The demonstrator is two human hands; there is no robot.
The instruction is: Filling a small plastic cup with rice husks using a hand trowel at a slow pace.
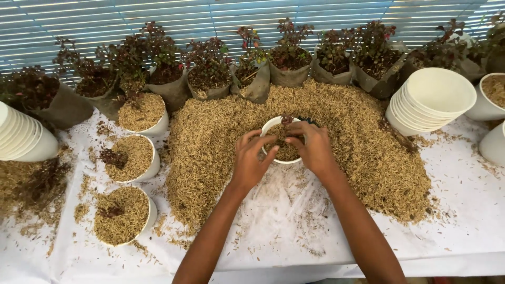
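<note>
Both hands sit over a white pot (277, 126) at scene centre. Left hand (251, 158): fingers curled and spread loosely over the pot's near-left rim, fingertips pressing into the husk fill. Right hand (314, 148): fingers bent, tips down into the fill at the far-right side of the pot, beside a small dark-red seedling (286, 120) that shows at the pot's far edge. Cannot tell whether either hand pinches the stem; both appear to press the fill, not to clamp anything.

The pot stands at the near edge of a large horseshoe-shaped heap of rice husk (368, 152), which wraps around it on the left, far and right sides. All of this lies on a white sheet (284, 231) dusted with loose husk.

Left of the hands: three white pots already filled with husk, in a row from far to near (143, 113), (131, 156), (122, 214); the two nearer ones show a dark seedling scrap on top. At the far left edge, a stack of empty white pots lying on its side (23, 138).

Right: a second stack of empty white pots, tilted (431, 100), with further white pots (492, 97) just beyond it at the edge.

Far side: a row of red-leaved plants in grey nursery bags (210, 73), running left to right beneath a slatted blind (158, 16).
</note>
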